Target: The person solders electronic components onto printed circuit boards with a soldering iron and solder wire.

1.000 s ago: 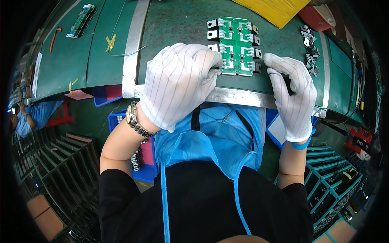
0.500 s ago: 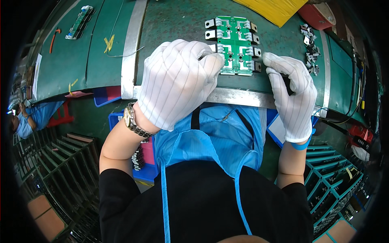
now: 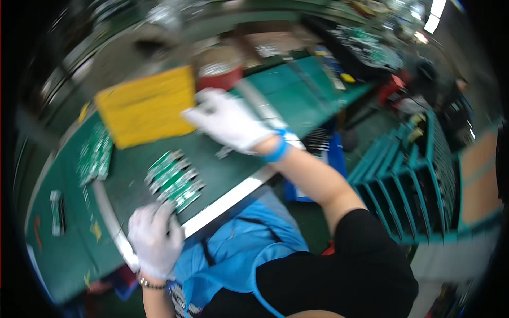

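A green circuit board [image 3: 172, 183] with metal-tabbed black parts along its sides lies on the green worktable. My left hand [image 3: 155, 238], in a white striped glove, is at the board's near left corner; motion smears its fingers, so whether it grips the board cannot be told. Stretched out to the far right, my gloved right hand [image 3: 228, 119] is beside a red round container [image 3: 220, 79] and a yellow sheet-like piece [image 3: 148, 108]. Its thumb and fingers look apart, with nothing visible between them. Small metal-tabbed parts [image 3: 224, 152] lie below that hand, blurred.
More green boards [image 3: 95, 153] lie left of the yellow piece. Another narrow board assembly [image 3: 58, 212] sits at the far left. A metal strip [image 3: 228, 201] edges the table. To the right stands a teal slotted rack [image 3: 403, 180], with a blue bin [image 3: 336, 153] beside it.
The view has swung to the right and blurred. My right hand has left the board's side and reached far toward the red container. My left hand stays by the board, at its near corner.
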